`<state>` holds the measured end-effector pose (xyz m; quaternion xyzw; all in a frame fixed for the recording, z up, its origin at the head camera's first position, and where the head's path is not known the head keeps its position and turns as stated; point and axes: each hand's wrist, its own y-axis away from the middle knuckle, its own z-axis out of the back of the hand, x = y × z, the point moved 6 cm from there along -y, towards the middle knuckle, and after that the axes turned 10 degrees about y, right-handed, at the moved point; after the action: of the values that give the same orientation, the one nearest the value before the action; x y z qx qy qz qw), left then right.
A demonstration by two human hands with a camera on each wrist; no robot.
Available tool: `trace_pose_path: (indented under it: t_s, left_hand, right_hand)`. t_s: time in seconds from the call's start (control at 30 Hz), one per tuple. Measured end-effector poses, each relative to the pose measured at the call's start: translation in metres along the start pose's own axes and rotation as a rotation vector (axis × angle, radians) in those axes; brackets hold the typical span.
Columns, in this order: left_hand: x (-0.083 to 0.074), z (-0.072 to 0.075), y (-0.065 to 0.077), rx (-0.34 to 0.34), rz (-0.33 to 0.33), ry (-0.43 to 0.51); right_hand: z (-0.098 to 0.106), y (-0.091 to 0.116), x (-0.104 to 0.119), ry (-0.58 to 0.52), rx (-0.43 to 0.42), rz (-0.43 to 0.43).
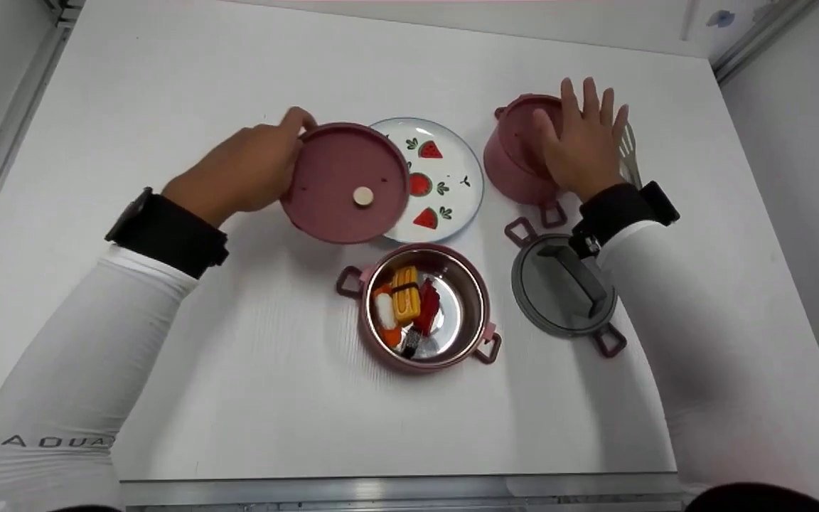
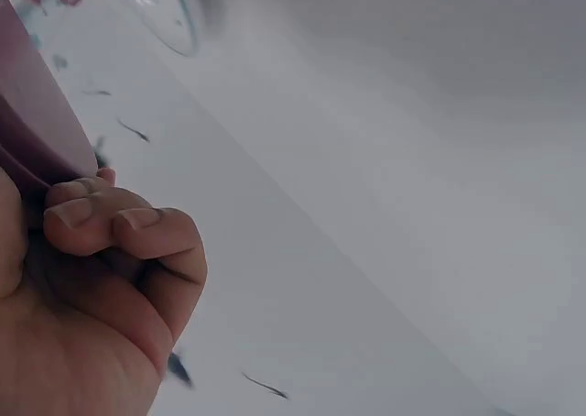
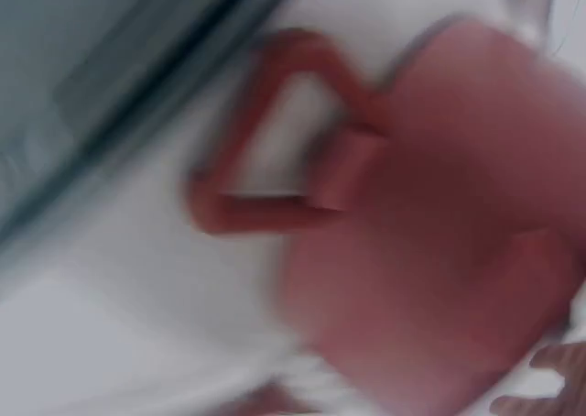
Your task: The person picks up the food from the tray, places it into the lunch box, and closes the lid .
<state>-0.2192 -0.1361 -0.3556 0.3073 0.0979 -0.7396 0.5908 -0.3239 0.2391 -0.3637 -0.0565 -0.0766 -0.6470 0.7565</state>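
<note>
My left hand [image 1: 257, 167] grips the edge of a round mauve pot lid [image 1: 338, 160] with a small cream knob. The lid hangs tilted over the left part of a watermelon-print plate [image 1: 456, 188]; its edge shows beside my curled fingers [image 2: 156, 228] in the left wrist view. In front of the plate, an uncovered mauve pot [image 1: 424, 366] with a steel inside holds several toy sushi pieces [image 1: 406, 302]. My right hand [image 1: 584, 146], fingers straight and spread, is over the right side of a second, taller mauve pot [image 1: 512, 171], overlapping its top in the head view.
A dark grey lid [image 1: 548, 284] with a bar handle lies partly under my right forearm, loop handles sticking out at two sides. A slotted utensil [image 1: 630, 153] lies behind my right hand. The white table's front edge [image 1: 395, 478] runs along the bottom.
</note>
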Motion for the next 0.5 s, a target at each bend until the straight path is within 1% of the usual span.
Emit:
trace_pose_path:
  t_s: [0.07,0.1,0.17,0.23,0.27,0.33,0.4,0.5]
  left_hand:
    - [-0.024,-0.011,0.0,0.022,-0.087,-0.017]
    - [-0.035,-0.017,0.001,0.034,-0.127,-0.019]
    - [-0.052,-0.03,0.003,0.061,-0.191,-0.012]
    - [-0.063,-0.043,0.005,0.085,-0.245,-0.021]
    - [-0.068,-0.049,0.006,0.098,-0.259,-0.022]
    - [-0.074,-0.06,0.008,0.123,-0.275,-0.036]
    - [-0.078,-0.07,0.009,0.148,-0.283,-0.044]
    - [-0.079,-0.082,0.011,0.19,-0.276,-0.036]
  right_hand:
    - [0.01,0.019,0.023,-0.093,-0.041,0.065]
    - [0.012,0.031,0.037,-0.151,-0.043,0.116]
    - [0.011,0.055,0.066,-0.25,0.0,0.229]
    - [0.005,0.08,0.09,-0.305,0.067,0.328]
    - [0.001,0.091,0.098,-0.319,0.095,0.365]
    - [-0.006,0.11,0.108,-0.333,0.151,0.403]
    - [-0.014,0.125,0.11,-0.345,0.206,0.4]
    - [-0.03,0.143,0.109,-0.357,0.287,0.382]
